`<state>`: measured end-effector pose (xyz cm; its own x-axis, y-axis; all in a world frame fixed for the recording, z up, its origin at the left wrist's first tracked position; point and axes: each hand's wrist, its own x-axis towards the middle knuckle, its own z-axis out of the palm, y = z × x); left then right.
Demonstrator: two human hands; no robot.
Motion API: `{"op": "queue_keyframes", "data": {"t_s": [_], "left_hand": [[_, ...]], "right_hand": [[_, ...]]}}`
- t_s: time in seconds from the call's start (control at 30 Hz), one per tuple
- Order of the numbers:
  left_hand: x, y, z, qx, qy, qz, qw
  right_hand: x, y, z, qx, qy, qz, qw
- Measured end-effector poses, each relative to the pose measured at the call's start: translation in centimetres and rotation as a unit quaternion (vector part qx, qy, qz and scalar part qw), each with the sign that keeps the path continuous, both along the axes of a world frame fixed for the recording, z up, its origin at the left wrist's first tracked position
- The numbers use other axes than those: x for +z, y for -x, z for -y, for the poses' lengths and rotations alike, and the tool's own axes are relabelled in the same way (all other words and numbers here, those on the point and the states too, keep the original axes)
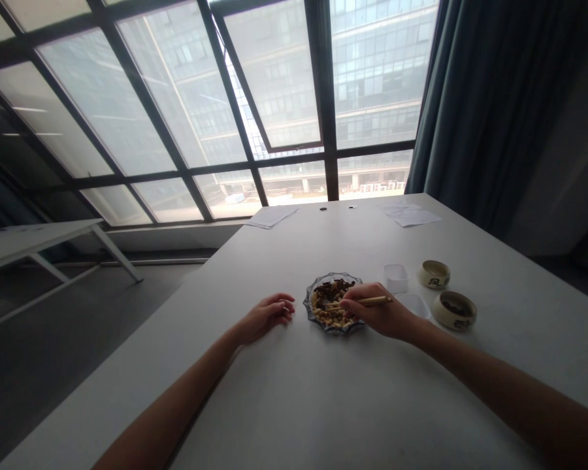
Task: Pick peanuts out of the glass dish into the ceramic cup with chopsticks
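Forearms run off the near edge. Left hand rests loosely curled and empty on the table; right hand grips chopsticks, tips hidden, over the glass dish of mixed bits. Farther right, its wrist partly hides a white tray; two bowls hold indistinct contents.

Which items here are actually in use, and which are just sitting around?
In use: right hand, wooden chopsticks, scalloped glass dish of mixed nuts.
Lying about: left hand, two round cream ceramic bowls, two clear plastic cups, white paper sheets.
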<state>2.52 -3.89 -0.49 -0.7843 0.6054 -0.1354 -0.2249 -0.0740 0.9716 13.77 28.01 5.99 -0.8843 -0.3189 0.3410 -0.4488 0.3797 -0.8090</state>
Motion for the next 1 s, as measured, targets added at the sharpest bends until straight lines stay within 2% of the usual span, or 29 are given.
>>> {"op": "queue_keyframes", "data": {"t_s": [0.3, 0.77, 0.9, 1.0], "left_hand": [[0.0, 0.0, 0.1, 0.0, 0.001, 0.001, 1.0], [0.0, -0.1, 0.1, -0.002, 0.0, -0.002, 1.0], [0.0, -0.1, 0.1, 0.001, 0.003, -0.003, 1.0], [0.0, -0.1, 0.1, 0.004, 0.004, -0.002, 1.0]], "right_hand": [[-1.3, 0.6, 0.1, -0.01, 0.052, 0.046, 0.998], [-1.8, 0.5, 0.4, -0.039, 0.065, 0.063, 0.995], [-0.5, 0.3, 0.0, -0.057, 0.068, 0.064, 0.994], [2.0, -0.4, -1.5, -0.076, 0.048, 0.037, 0.995]]}}
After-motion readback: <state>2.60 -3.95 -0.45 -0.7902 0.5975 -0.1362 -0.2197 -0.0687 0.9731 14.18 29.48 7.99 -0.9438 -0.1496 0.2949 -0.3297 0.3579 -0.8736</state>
